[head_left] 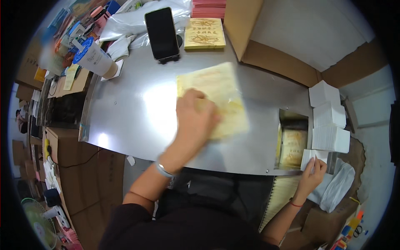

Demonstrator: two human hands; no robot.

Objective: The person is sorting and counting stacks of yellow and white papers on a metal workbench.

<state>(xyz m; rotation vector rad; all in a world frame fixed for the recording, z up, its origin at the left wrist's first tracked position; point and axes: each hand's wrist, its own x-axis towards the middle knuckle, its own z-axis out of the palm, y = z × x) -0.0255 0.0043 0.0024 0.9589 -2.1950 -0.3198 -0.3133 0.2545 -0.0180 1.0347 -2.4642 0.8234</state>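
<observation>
My left hand (193, 118), with a silver bangle at the wrist, is closed with bent fingers over a pale yellow printed packet (225, 81). Hand and packet are both smeared by motion above the steel table, and the fingertips are partly hidden. At the table's right edge, my right hand (313, 174) pinches a white card (307, 157) at the near end of a row of white card stacks (330, 138). Left of that hand, a rectangular opening in the table holds a yellow packet (293, 146) lying below the surface.
A phone (161, 35) stands upright at the back, beside a yellow pack (204, 34) and a pink stack (208, 8). A blue-lidded drink cup (95, 58) is at the left. An open cardboard box (279, 60) fills the back right; a white plastic bag (338, 187) hangs at the right.
</observation>
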